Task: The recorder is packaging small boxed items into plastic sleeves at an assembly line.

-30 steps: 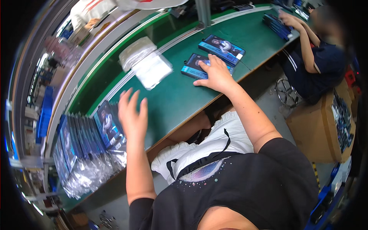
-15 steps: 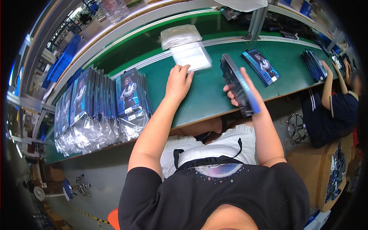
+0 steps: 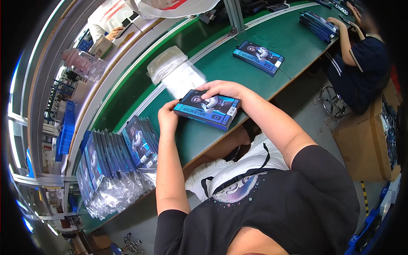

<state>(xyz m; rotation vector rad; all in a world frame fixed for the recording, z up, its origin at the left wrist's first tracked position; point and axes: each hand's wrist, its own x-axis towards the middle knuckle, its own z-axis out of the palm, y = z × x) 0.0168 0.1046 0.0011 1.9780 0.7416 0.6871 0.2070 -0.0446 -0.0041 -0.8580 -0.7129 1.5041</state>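
Bagged boxes (image 3: 115, 158) std in rows on green bench (image 3: 219, 68), L of bag pile (image 3: 182, 80), nr wearer. L hand (image 3: 168, 117) on nr side of bag pile, clamped on L end of blk/blue box (image 3: 208, 109). Box face-up, just nr side of bag pile, can't tell if touching. R hand (image 3: 223, 88) just R of bag pile, clamped on box's far edge, thumb on top. 2nd box (image 3: 258, 58) flat, further R of bag pile. Box stack (image 3: 316, 26) far R of bag pile, co-worker's hand (image 3: 336, 21) by it.

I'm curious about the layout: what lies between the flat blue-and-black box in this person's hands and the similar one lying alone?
The right hand on the held box, then bare green tabletop up to the lone box, in the head view.
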